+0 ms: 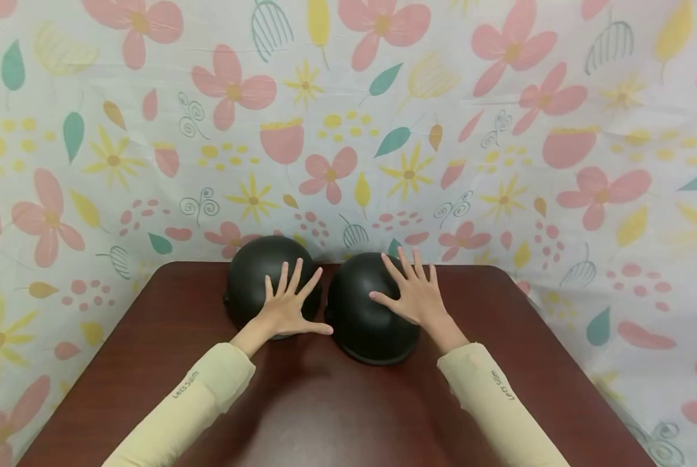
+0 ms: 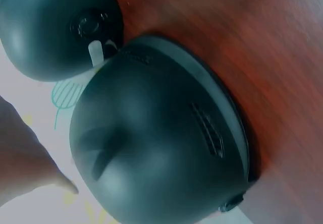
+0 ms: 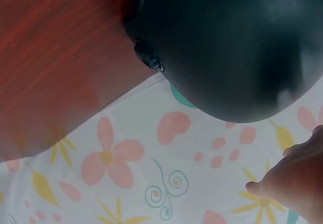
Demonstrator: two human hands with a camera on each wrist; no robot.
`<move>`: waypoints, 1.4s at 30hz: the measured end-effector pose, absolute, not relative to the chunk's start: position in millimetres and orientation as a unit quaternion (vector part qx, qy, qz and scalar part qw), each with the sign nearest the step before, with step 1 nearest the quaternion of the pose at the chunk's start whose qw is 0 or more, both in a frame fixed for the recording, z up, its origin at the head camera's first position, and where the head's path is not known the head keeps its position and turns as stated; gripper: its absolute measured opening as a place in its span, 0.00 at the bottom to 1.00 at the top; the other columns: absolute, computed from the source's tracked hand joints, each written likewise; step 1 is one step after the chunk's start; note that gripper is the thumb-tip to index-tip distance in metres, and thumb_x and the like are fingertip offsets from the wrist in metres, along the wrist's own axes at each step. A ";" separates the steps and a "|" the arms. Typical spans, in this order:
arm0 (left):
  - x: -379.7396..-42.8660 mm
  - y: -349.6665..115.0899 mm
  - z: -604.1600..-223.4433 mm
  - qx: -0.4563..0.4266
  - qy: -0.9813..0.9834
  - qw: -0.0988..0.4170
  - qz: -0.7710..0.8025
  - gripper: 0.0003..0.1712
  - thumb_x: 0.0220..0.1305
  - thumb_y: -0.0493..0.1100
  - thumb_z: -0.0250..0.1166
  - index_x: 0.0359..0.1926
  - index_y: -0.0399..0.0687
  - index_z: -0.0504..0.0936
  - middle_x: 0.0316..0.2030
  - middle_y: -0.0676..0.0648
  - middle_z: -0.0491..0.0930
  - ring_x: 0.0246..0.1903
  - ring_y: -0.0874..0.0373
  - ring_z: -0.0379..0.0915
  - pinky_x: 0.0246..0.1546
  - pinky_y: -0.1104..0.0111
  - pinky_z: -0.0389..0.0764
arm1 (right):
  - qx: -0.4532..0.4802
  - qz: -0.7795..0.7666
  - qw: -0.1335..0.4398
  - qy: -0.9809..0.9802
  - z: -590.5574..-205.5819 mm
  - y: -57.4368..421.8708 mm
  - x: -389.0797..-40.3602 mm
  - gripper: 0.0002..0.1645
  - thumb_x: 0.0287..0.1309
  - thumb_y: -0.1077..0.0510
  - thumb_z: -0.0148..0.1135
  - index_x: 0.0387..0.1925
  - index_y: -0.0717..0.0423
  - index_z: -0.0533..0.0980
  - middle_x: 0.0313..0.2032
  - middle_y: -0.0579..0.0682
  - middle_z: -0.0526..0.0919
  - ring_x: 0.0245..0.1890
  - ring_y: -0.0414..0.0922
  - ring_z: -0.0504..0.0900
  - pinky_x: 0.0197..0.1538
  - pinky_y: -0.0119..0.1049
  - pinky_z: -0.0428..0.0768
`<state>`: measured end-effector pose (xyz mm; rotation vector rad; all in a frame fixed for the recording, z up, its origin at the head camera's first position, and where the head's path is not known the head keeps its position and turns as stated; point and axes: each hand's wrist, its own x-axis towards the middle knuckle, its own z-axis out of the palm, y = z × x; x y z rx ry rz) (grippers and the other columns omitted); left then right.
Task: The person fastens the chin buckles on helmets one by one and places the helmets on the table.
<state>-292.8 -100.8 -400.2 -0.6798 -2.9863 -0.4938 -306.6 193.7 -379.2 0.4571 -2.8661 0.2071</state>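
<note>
Two matte black helmets rest side by side near the back of the dark red-brown table (image 1: 325, 415). My left hand (image 1: 287, 311), fingers spread wide, overlaps the left helmet (image 1: 249, 272) in the head view. With its fingers also splayed, my right hand (image 1: 415, 295) overlaps the upper right of the right helmet (image 1: 360, 311). Neither hand grips anything. Up close in the left wrist view, the left helmet (image 2: 146, 133) shows a slotted vent and a lighter rim band. A small black buckle-like fitting sits on the right helmet (image 3: 242, 47) in the right wrist view.
Behind the table hangs a pale cloth (image 1: 325, 130) printed with flowers and leaves, which also runs down both sides. Cream sleeves (image 1: 191, 402) cover both forearms. The table's back edge lies just beyond the helmets.
</note>
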 end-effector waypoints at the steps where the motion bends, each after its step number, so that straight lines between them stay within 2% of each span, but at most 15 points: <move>1: -293.6 -98.5 -400.7 -0.221 -0.960 0.015 -0.170 0.72 0.43 0.82 0.63 0.78 0.65 0.33 0.77 0.41 0.19 0.75 0.33 0.15 0.66 0.29 0.27 | 0.153 0.072 0.116 -0.979 -379.0 193.3 -308.0 0.55 0.57 0.24 0.52 0.78 0.35 0.43 0.79 0.51 0.38 0.78 0.58 0.31 0.73 0.68 0.38; 6: -297.1 -87.3 -402.9 -0.216 -0.958 0.004 -0.190 0.73 0.45 0.76 0.68 0.77 0.63 0.28 0.76 0.41 0.19 0.75 0.35 0.14 0.67 0.30 0.30 | 0.151 0.085 0.112 -0.978 -379.7 190.2 -314.2 0.55 0.56 0.24 0.53 0.78 0.35 0.43 0.79 0.52 0.38 0.78 0.59 0.29 0.72 0.69 0.37; 12: -295.5 -73.8 -414.0 -0.228 -0.952 0.007 -0.205 0.75 0.46 0.73 0.69 0.77 0.61 0.25 0.76 0.43 0.18 0.75 0.35 0.15 0.68 0.31 0.30 | 0.137 0.082 0.085 -0.984 -385.4 191.6 -318.6 0.56 0.55 0.22 0.51 0.78 0.35 0.43 0.79 0.53 0.37 0.78 0.59 0.28 0.71 0.71 0.38; 20: -299.6 -59.2 -432.6 -0.262 -0.926 0.001 -0.271 0.76 0.46 0.74 0.69 0.77 0.59 0.24 0.75 0.40 0.17 0.74 0.34 0.14 0.70 0.33 0.31 | 0.130 0.108 0.061 -0.984 -383.2 190.3 -329.3 0.58 0.54 0.20 0.50 0.78 0.35 0.41 0.79 0.54 0.36 0.77 0.62 0.27 0.69 0.74 0.38; 28: -310.0 -51.5 -446.8 -0.243 -0.924 -0.023 -0.294 0.78 0.45 0.75 0.69 0.77 0.55 0.23 0.75 0.41 0.15 0.74 0.38 0.11 0.73 0.38 0.32 | 0.112 0.116 0.040 -0.986 -386.7 190.3 -337.5 0.58 0.55 0.22 0.51 0.78 0.35 0.40 0.78 0.55 0.32 0.76 0.63 0.25 0.67 0.76 0.39; 31: -308.0 -47.7 -449.3 -0.229 -0.925 -0.019 -0.303 0.78 0.46 0.71 0.71 0.77 0.53 0.23 0.75 0.38 0.17 0.75 0.37 0.14 0.73 0.39 0.33 | 0.113 0.121 0.037 -0.986 -390.1 191.4 -338.1 0.58 0.55 0.21 0.51 0.78 0.36 0.41 0.78 0.55 0.32 0.76 0.64 0.26 0.67 0.76 0.40; 38: -309.0 -35.8 -455.8 -0.212 -0.920 -0.014 -0.329 0.78 0.45 0.72 0.71 0.77 0.54 0.24 0.75 0.36 0.19 0.75 0.37 0.15 0.72 0.37 0.34 | 0.113 0.148 0.034 -0.982 -395.2 195.9 -341.4 0.57 0.55 0.22 0.52 0.78 0.39 0.45 0.78 0.57 0.34 0.76 0.64 0.27 0.68 0.76 0.40; 42: -308.5 -35.4 -461.0 -0.209 -0.911 -0.010 -0.356 0.78 0.45 0.72 0.71 0.77 0.55 0.24 0.76 0.35 0.22 0.75 0.32 0.17 0.70 0.34 0.37 | 0.122 0.191 0.050 -0.973 -403.3 192.7 -341.9 0.55 0.57 0.27 0.56 0.77 0.42 0.48 0.78 0.59 0.38 0.77 0.66 0.34 0.68 0.74 0.45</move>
